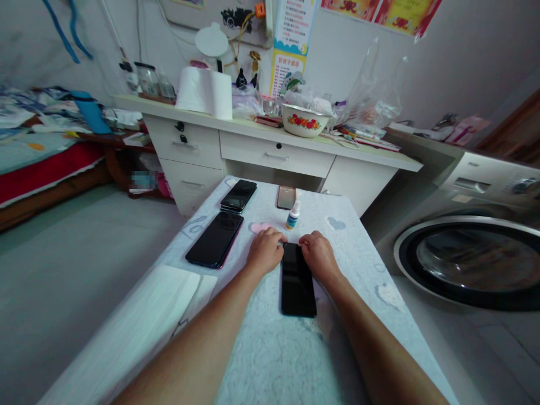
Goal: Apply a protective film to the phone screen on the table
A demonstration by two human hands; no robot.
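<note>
A black smartphone (pixel 297 284) lies screen up on the cloth-covered table, its long side pointing toward me. My left hand (pixel 266 249) has its fingers curled against the phone's far left corner. At the far right corner, my right hand (pixel 318 254) grips the edge in the same way, thumb and fingertips closed together. Just beyond both hands stands a small white spray bottle (pixel 293 215) with a blue and yellow label. Farther back is a phone case (pixel 287 197), lying flat. Whether the fingertips also hold something thin is too small to tell.
Left of my hands are stacked larger phones (pixel 216 239) and another phone stack (pixel 238 196). White paper sheets (pixel 160 304) lie along the left edge. Behind stands a white desk (pixel 274 152) with a floral bowl (pixel 306 121) and tissue rolls (pixel 205 93). A washing machine (pixel 472 185) is at right.
</note>
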